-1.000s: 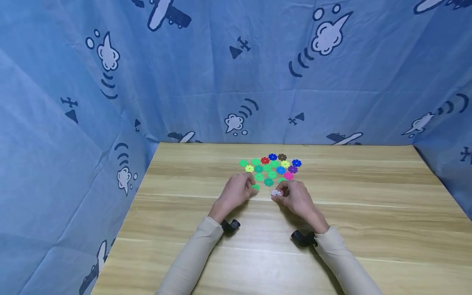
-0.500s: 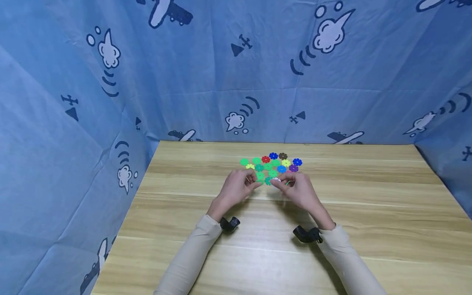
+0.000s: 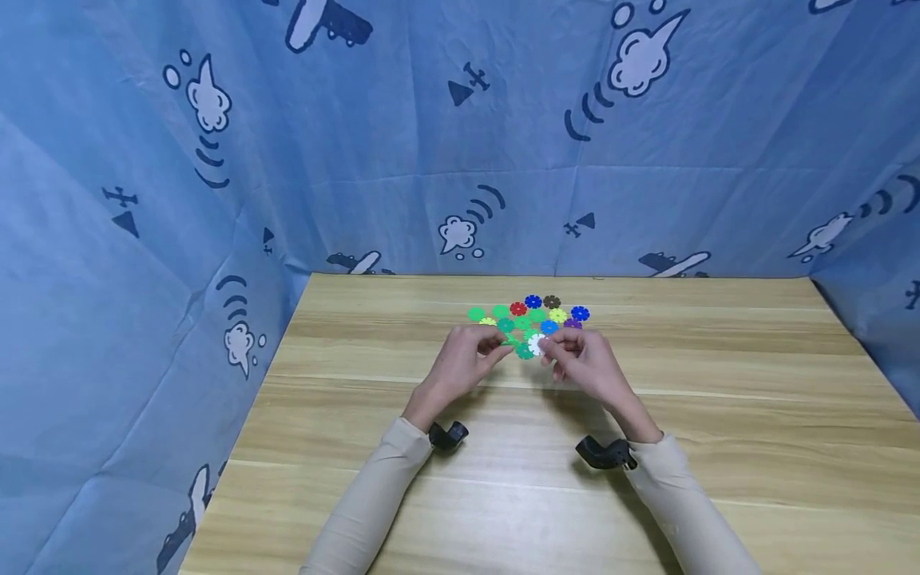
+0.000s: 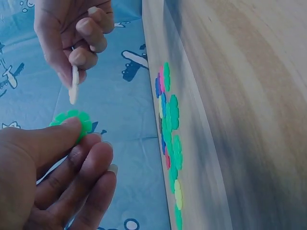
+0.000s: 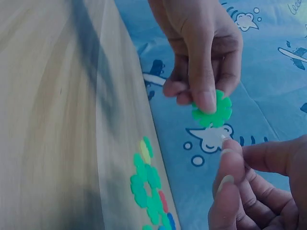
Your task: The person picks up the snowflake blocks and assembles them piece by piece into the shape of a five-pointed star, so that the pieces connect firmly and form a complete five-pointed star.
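My left hand [image 3: 460, 363] pinches a green notched plastic disc [image 4: 84, 120] between thumb and fingertips, held up above the table. Facing it, my right hand [image 3: 591, 363] pinches a white snowflake-like disc [image 3: 535, 345] of the same kind. In the left wrist view the white disc appears edge-on, just above the green one, with a small gap between them. From the right wrist view the white disc is mostly hidden by fingers. Behind both hands, several loose discs lie flat, among them a red disc [image 3: 518, 309], a brown disc [image 3: 551, 302] and a purple disc [image 3: 573, 323].
The wooden table [image 3: 719, 383] reaches back to a blue curtain [image 3: 402, 160] printed with planes and clouds. Black wrist cameras sit at the left cuff [image 3: 449, 437] and the right cuff [image 3: 606, 453]. Loose discs cluster near the table's far middle.
Both hands have lifted and moved slightly away from the body, bringing the two discs closer together. The white disc has turned its flat face toward the head camera.
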`<state>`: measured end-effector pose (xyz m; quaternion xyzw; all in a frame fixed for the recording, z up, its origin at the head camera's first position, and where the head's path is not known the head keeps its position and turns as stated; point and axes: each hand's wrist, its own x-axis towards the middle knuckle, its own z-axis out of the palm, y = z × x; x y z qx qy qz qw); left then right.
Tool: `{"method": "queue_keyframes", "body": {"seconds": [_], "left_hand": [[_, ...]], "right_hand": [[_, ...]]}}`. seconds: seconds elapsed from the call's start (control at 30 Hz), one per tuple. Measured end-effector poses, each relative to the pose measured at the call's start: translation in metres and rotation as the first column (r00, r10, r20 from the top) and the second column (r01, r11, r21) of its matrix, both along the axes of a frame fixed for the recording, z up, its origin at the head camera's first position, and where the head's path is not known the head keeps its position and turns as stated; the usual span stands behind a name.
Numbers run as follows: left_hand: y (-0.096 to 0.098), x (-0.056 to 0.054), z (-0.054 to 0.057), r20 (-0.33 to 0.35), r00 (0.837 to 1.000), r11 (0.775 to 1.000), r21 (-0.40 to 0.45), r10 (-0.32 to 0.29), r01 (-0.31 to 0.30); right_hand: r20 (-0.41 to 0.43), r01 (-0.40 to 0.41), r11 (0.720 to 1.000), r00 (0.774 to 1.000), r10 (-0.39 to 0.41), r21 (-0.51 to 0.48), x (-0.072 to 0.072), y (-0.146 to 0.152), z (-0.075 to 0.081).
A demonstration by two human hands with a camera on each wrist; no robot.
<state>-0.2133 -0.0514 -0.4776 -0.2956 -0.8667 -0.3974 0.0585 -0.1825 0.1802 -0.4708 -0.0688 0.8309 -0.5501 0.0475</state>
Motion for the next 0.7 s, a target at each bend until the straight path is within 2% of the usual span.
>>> {"method": "queue_keyframes", "body": {"seconds": [0.13, 0.37, 0.7], "left_hand": [[0.0003, -0.0002, 0.0001, -0.021, 0.999, 1.000, 0.011, -0.027, 0.028], [0.0005, 0.0000, -0.0003, -0.097, 0.994, 0.998, -0.014, -0.057, 0.056], [0.0039, 0.0036, -0.0019, -0.264, 0.964, 0.998, -0.047, -0.045, 0.034]], "right_hand": [[0.032, -0.014, 0.998, 0.999, 0.016, -0.056, -0.0007, -0.0017, 0.0003], [0.027, -0.019, 0.997, 0.999, 0.021, -0.069, 0.0003, -0.0055, -0.0015], [0.008, -0.026, 0.996, 1.000, 0.027, -0.091, 0.0010, -0.0070, -0.0035]]}}
